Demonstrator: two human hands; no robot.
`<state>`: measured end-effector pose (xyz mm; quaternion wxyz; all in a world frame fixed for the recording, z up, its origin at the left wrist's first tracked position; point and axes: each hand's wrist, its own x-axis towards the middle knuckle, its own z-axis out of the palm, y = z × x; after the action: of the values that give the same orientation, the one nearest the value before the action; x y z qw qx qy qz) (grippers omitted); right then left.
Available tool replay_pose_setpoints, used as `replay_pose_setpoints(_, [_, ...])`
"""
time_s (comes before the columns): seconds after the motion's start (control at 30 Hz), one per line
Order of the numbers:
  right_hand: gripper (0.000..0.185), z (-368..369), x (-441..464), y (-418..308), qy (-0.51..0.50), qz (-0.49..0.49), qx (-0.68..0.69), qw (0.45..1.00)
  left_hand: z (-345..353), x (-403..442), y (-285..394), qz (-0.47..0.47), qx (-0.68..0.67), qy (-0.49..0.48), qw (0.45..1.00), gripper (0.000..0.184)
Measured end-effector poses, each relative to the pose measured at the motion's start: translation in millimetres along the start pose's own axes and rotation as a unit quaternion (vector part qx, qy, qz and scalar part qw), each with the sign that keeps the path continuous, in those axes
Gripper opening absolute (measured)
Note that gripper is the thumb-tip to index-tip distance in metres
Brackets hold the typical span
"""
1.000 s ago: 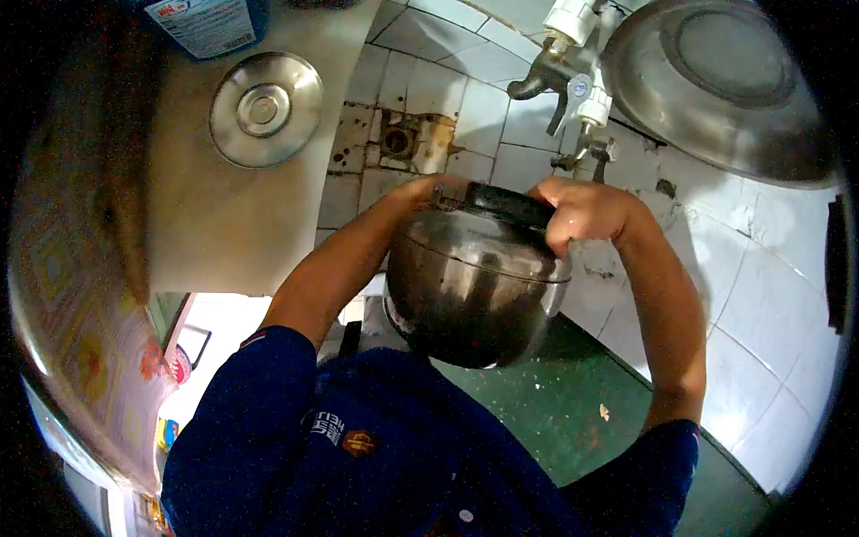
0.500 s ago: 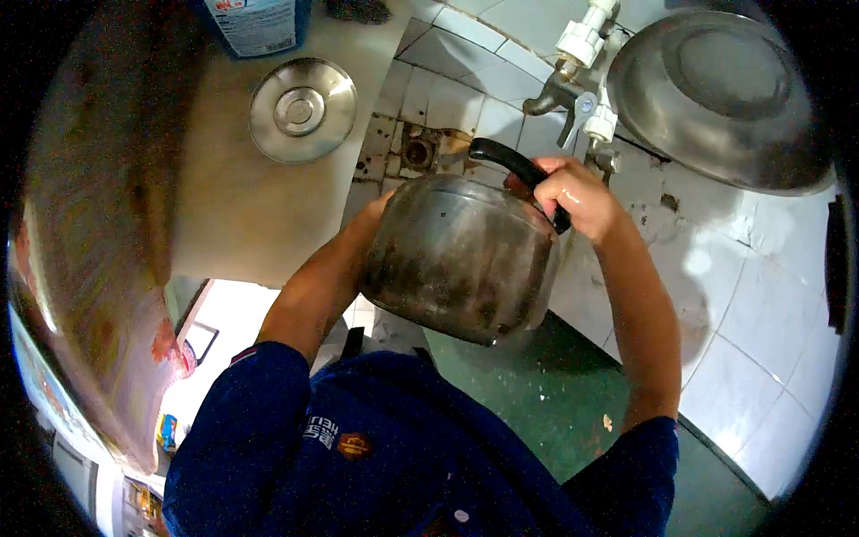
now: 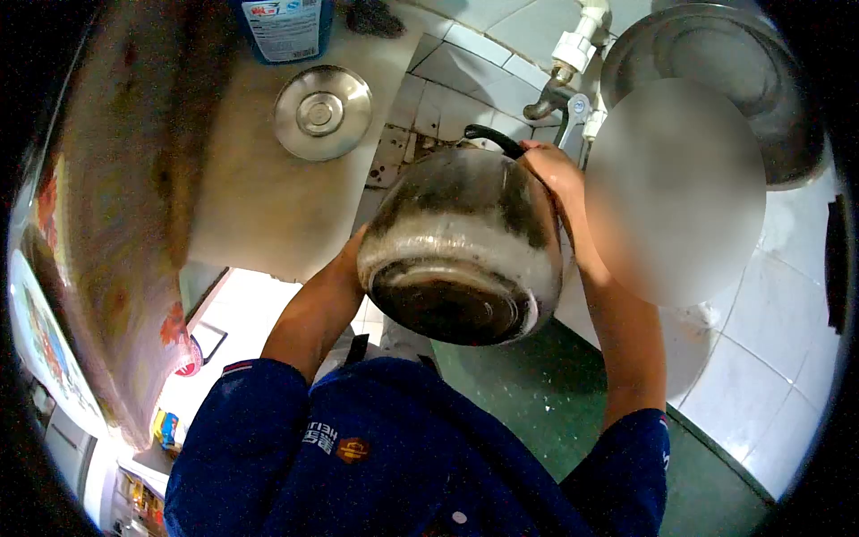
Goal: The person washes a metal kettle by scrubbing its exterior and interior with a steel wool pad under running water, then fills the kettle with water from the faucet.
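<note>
A worn metal kettle (image 3: 465, 224) with a black handle (image 3: 494, 139) is tilted in the air in front of me, its dark, scorched base facing my body. My right hand (image 3: 553, 170) is closed at the right end of the handle, with part of the fingers out of sight. My left hand (image 3: 361, 243) holds the kettle's left side; its fingers are hidden behind the metal. A round metal lid (image 3: 324, 114) with a centre knob lies on the counter to the left.
The pale counter (image 3: 259, 210) also bears a blue bottle (image 3: 286, 31). A tap (image 3: 559, 97) on a white pipe juts out beyond the kettle. To the right, a large metal basin (image 3: 787, 107) leans by white tiles, partly covered by a blurred oval patch.
The kettle has tipped so that its base now turns up toward me, and its handle has shifted slightly left and away. Both hands stay on it.
</note>
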<state>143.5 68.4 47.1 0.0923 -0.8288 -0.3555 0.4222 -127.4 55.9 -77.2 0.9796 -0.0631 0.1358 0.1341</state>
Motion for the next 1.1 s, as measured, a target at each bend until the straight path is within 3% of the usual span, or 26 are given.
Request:
replay_pose_setpoints(0.07, [0.025,-5.7,2.0,-5.8,-0.021,0.019,0.005,1.0,2.5,-5.5,-0.8,0.01,-0.008,-0.002,1.0,0.039])
replay_pose_setpoints(0.13, [0.025,-2.4,-9.8,-27.2,0.01,0.139,0.009,0.99,4.6,-9.6,-1.5,0.021,-0.015,-0.004,1.0,0.039])
replay_pose_setpoints(0.23, [0.026,-2.5,-1.5,-26.1,0.001,0.157,-0.011,0.988,7.4,-16.4,-3.3,0.035,-0.026,-0.012,0.999,0.038])
replay_pose_setpoints(0.33, [0.028,4.3,4.4,-15.2,0.004,0.131,0.097,0.987,9.1,-22.5,-4.6,0.048,-0.038,-0.017,0.998,0.038])
replay_pose_setpoints(0.47, [0.025,4.2,18.0,-14.6,-0.045,0.106,0.067,0.991,10.9,-28.8,-7.3,0.067,-0.052,-0.026,0.996,0.037])
replay_pose_setpoints(0.57, [0.024,4.4,50.8,17.2,-0.047,-0.019,0.035,0.998,12.8,-32.3,-8.7,0.082,-0.06,-0.031,0.994,0.037])
replay_pose_setpoints(0.63, [0.024,7.2,75.6,35.1,-0.1,-0.039,0.063,0.992,14.8,-33.8,-9.7,0.09,-0.065,-0.035,0.993,0.036])
replay_pose_setpoints(1.1, [0.023,14.8,21.3,48.3,-0.232,-0.031,0.212,0.949,27.8,-54.2,0.9,0.148,-0.046,0.017,0.988,0.035])
